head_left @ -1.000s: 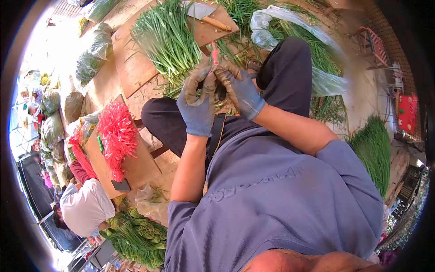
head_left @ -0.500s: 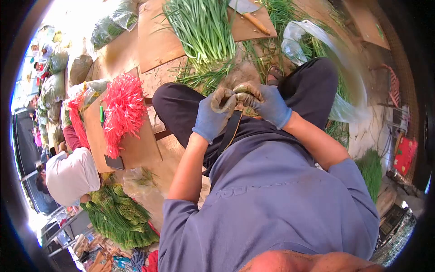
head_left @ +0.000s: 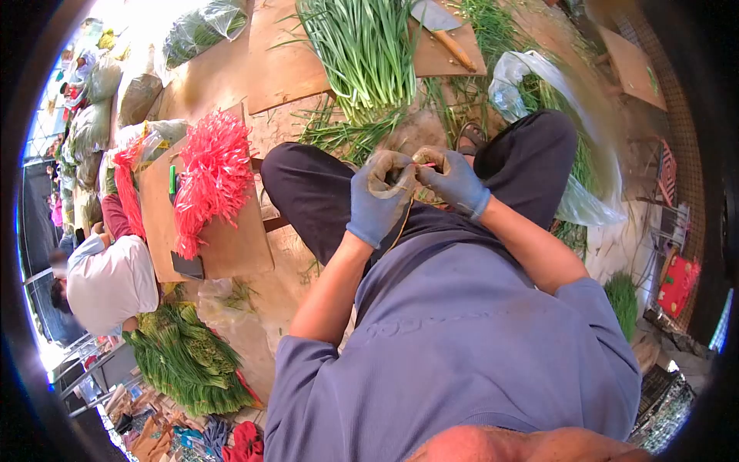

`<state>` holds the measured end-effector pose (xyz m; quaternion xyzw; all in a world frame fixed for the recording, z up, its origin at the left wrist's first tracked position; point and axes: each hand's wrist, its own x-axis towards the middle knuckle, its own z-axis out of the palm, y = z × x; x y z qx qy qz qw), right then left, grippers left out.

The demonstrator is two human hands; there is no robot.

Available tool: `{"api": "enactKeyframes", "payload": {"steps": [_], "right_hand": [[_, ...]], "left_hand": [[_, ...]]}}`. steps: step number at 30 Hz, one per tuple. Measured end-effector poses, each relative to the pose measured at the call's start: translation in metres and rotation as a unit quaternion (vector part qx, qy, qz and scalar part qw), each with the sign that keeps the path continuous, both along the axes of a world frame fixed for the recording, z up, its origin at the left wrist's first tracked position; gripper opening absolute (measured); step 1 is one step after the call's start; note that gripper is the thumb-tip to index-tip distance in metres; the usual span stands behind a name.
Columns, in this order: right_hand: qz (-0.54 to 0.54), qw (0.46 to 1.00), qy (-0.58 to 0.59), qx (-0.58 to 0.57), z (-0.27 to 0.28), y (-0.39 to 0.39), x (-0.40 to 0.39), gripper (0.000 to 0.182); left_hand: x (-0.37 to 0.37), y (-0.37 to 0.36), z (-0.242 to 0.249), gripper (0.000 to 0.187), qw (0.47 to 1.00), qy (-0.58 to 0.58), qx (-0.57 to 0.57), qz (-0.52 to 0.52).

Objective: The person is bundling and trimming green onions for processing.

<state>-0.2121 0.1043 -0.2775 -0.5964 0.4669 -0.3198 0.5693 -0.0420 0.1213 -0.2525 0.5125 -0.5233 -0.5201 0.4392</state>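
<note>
My left hand [head_left: 377, 194] and my right hand [head_left: 456, 185], both in blue work gloves with stained palms, meet over my lap. Their fingers are closed in pinches, with the fingertips close together. A small red bit [head_left: 426, 164] shows at the right fingertips, too small to name. Below the left hand, a thin tan edge [head_left: 401, 225] runs down over the dark cloth on my lap. Just beyond my hands, a large bunch of long green leafy stalks [head_left: 369, 65] lies on a wooden board [head_left: 286, 69], pale ends toward me.
A broad-bladed knife [head_left: 446, 38] rests right of the bunch. Red plastic strips [head_left: 212, 177] lie on a board at left with a green marker [head_left: 172, 180] and dark phone-like object [head_left: 187, 266]. Another person [head_left: 112, 285] sits beyond, near bundled greens [head_left: 185, 362]. A plastic bag [head_left: 504, 85] lies right.
Both hands stay together, fingers shifted; a small red bit now shows at the right fingertips. The black strap below the left hand is less visible. The view has tilted slightly.
</note>
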Motion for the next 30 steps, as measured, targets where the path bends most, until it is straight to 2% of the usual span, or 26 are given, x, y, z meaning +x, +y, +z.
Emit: {"api": "enactKeyframes", "payload": {"steps": [3,5,8,10,11,12,14,16,17,19,20,21,22,23,24,26,28,29,30], "right_hand": [[0.009,1.0,-0.009,-0.027,-0.003,0.002,0.001,0.021],[0.022,0.999,0.006,-0.029,0.002,0.0,-0.002,0.023],[0.053,0.995,0.078,-0.026,0.002,-0.007,-0.006,0.029],[0.064,0.988,0.127,-0.066,-0.03,-0.016,-0.008,0.034],[0.108,0.991,0.073,0.0,-0.036,-0.026,-0.013,0.043],[0.118,0.989,0.093,0.011,-0.052,-0.035,-0.022,0.039],[0.154,0.975,0.161,0.018,-0.09,-0.053,-0.042,0.033],[0.219,0.933,0.285,-0.018,-0.114,-0.069,-0.058,0.03],[0.258,0.897,0.357,-0.045,-0.126,-0.077,-0.064,0.03],[0.251,0.89,0.38,-0.023,-0.169,-0.112,-0.07,0.029],[0.248,0.886,0.392,-0.015,-0.17,-0.125,-0.067,0.028],[0.183,0.895,0.405,-0.029,-0.171,-0.133,-0.065,0.028],[0.118,0.9,0.417,-0.043,-0.147,-0.144,-0.06,0.027],[0.052,0.901,0.428,-0.058,-0.125,-0.156,-0.056,0.027],[0.036,0.902,0.424,-0.075,-0.111,-0.165,-0.051,0.027],[0.005,0.902,0.417,-0.111,-0.094,-0.182,-0.043,0.028],[0.016,0.883,0.445,-0.148,-0.085,-0.198,-0.037,0.028],[0.026,0.873,0.464,-0.148,-0.074,-0.207,-0.036,0.027],[0.036,0.863,0.482,-0.15,-0.064,-0.216,-0.034,0.026]], "left_hand": [[-0.004,0.004,0.007,0.003,0.975,0.175,0.133,-0.011],[0.01,-0.002,0.008,0.006,0.924,0.293,0.236,-0.068],[0.018,-0.002,0.002,0.013,0.87,0.384,0.269,-0.154],[0.028,-0.01,-0.008,0.019,0.925,0.207,0.274,-0.163],[0.042,-0.021,-0.02,0.02,0.941,0.112,0.262,-0.184],[0.056,-0.033,-0.029,0.021,0.947,0.016,0.248,-0.203],[0.079,-0.055,-0.057,0.02,0.93,-0.135,0.272,-0.208],[0.103,-0.074,-0.103,0.019,0.921,-0.242,0.174,-0.25],[0.112,-0.087,-0.126,0.019,0.901,-0.314,0.134,-0.268],[0.119,-0.115,-0.159,0.021,0.845,-0.437,0.094,-0.293],[0.112,-0.129,-0.147,0.02,0.848,-0.405,0.216,-0.265],[0.116,-0.138,-0.165,0.021,0.902,-0.309,0.223,-0.204],[0.129,-0.147,-0.196,0.022,0.941,-0.209,0.225,-0.138],[0.138,-0.159,-0.212,0.024,0.948,-0.242,0.189,-0.089],[0.134,-0.164,-0.197,0.023,0.968,-0.197,0.147,-0.055],[0.134,-0.178,-0.179,0.019,0.931,-0.35,0.105,0.01],[0.138,-0.188,-0.174,0.02,0.967,-0.2,0.149,0.044],[0.132,-0.189,-0.158,0.018,0.968,-0.13,0.204,0.069],[0.131,-0.198,-0.148,0.016,0.969,-0.131,0.199,0.069]]}}
